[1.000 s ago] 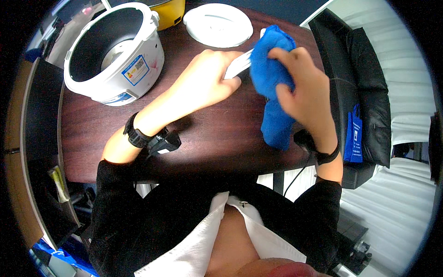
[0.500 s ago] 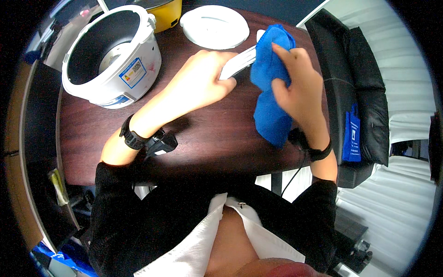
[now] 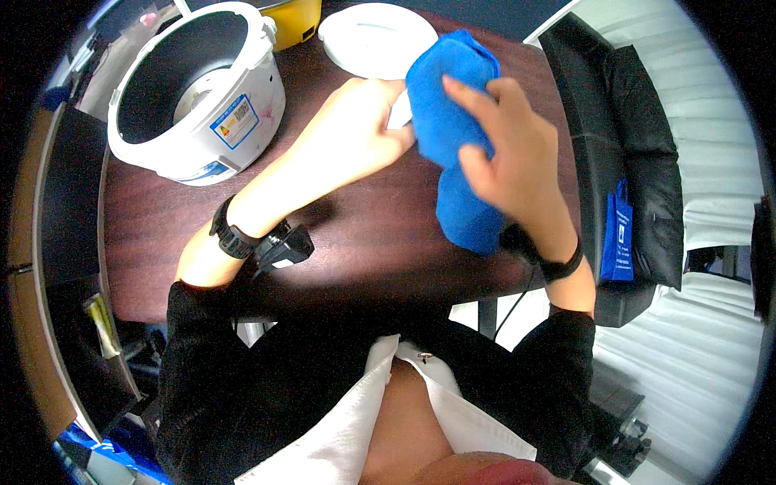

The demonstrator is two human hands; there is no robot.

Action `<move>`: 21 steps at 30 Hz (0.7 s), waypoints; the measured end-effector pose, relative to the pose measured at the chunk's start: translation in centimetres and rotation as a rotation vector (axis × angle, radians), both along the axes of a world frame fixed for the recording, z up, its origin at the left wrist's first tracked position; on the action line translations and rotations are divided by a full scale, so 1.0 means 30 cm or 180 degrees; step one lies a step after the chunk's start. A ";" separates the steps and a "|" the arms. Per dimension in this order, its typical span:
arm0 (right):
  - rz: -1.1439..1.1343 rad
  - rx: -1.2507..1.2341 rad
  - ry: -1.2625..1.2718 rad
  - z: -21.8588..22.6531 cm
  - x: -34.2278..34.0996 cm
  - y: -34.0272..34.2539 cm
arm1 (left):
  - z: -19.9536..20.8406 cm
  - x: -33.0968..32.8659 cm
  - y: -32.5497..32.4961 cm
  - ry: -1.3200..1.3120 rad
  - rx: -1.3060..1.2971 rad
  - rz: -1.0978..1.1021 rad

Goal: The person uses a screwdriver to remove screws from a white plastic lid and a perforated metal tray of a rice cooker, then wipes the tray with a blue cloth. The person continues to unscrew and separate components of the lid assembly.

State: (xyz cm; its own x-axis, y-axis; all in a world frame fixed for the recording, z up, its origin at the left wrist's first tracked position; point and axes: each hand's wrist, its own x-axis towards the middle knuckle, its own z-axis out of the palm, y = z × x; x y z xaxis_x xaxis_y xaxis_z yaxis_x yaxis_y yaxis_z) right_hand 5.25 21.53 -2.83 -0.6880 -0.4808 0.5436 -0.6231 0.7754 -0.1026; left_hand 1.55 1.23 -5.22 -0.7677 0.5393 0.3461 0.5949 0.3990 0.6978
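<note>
My left hand [image 3: 364, 121] is closed round one end of a long white plastic piece [image 3: 400, 111]. Most of that piece is hidden behind a blue cloth [image 3: 449, 105], so its exact kind cannot be made out. With bent fingers, my right hand [image 3: 513, 153] grips the cloth and presses it against the white piece. The lower part of the cloth hangs down over the table. To the left of my left hand stands a white rice cooker body [image 3: 190, 153], uncovered, with a dark inside. A white oval lid-like part [image 3: 376, 44] lies just beyond my hands.
Behind the rice cooker a yellow container [image 3: 295, 23] stands at the table's far edge. All this is on a dark brown wooden table [image 3: 372, 218]. A black sofa [image 3: 602, 121] with a blue bag [image 3: 620, 234] is to the right, and a dark shelf [image 3: 69, 202] to the left.
My right hand and the blue cloth have moved left along the white piece towards my left hand, covering more of it. My left hand has stayed almost in place.
</note>
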 end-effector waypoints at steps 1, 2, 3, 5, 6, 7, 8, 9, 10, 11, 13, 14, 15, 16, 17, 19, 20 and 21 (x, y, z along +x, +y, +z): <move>0.0032 0.0003 0.0280 -0.012 -0.037 0.031 | -0.005 0.000 0.003 -0.0016 0.0077 -0.0017; -0.0162 -0.0202 0.0083 -0.002 -0.058 0.045 | -0.012 -0.006 0.005 -0.0017 0.0144 -0.0004; -0.0410 -0.0151 0.0040 -0.012 -0.087 0.083 | -0.016 -0.007 0.006 -0.0018 0.0210 0.0010; -0.0832 -0.0179 -0.0214 -0.024 -0.096 0.161 | -0.008 0.006 -0.002 -0.0068 0.0066 -0.0138; -0.0647 -0.0515 -0.0276 -0.050 -0.108 0.209 | -0.004 0.017 -0.008 -0.0092 -0.0008 -0.0204; -0.0483 -0.0854 -0.0348 -0.072 -0.119 0.238 | 0.018 0.027 -0.013 0.0110 -0.0188 -0.0323; -0.0319 -0.1193 -0.0415 -0.089 -0.123 0.260 | 0.026 0.040 -0.016 0.0245 -0.0179 -0.0305; -0.0564 -0.2000 -0.1269 -0.101 -0.090 0.283 | 0.031 0.055 -0.016 0.0380 -0.0169 -0.0290; -0.0743 -0.2557 -0.1503 -0.104 -0.086 0.311 | 0.040 0.068 -0.018 0.0526 -0.0159 -0.0276; -0.0641 -0.3520 -0.1874 -0.100 -0.065 0.336 | 0.047 0.080 -0.017 0.0665 -0.0264 -0.0346; -0.0399 -0.5257 -0.2268 -0.088 -0.045 0.350 | 0.038 0.086 -0.003 0.1597 -0.0724 -0.0241; -0.0415 -0.5348 -0.2377 -0.080 -0.031 0.343 | 0.039 0.086 0.006 0.2060 -0.0924 -0.0183; -0.0433 -0.5437 -0.2485 -0.068 -0.009 0.327 | 0.038 0.087 0.014 0.2203 -0.0940 -0.0231; -0.0441 -0.5527 -0.2598 -0.061 0.004 0.317 | 0.034 0.087 0.022 0.2349 -0.0960 -0.0273; -0.0921 -0.5124 -0.2147 -0.107 -0.004 0.321 | 0.034 0.088 0.029 0.2493 -0.0978 -0.0318; -0.0837 -0.5308 -0.2377 -0.124 0.000 0.312 | 0.040 0.092 0.038 0.2723 -0.1171 -0.0305; -0.0625 -0.5211 -0.2516 -0.124 0.009 0.312 | 0.041 0.091 0.041 0.2834 -0.1268 -0.0297; -0.0475 -0.5325 -0.2595 -0.116 0.018 0.305 | 0.038 0.084 0.039 0.2767 -0.1337 -0.0335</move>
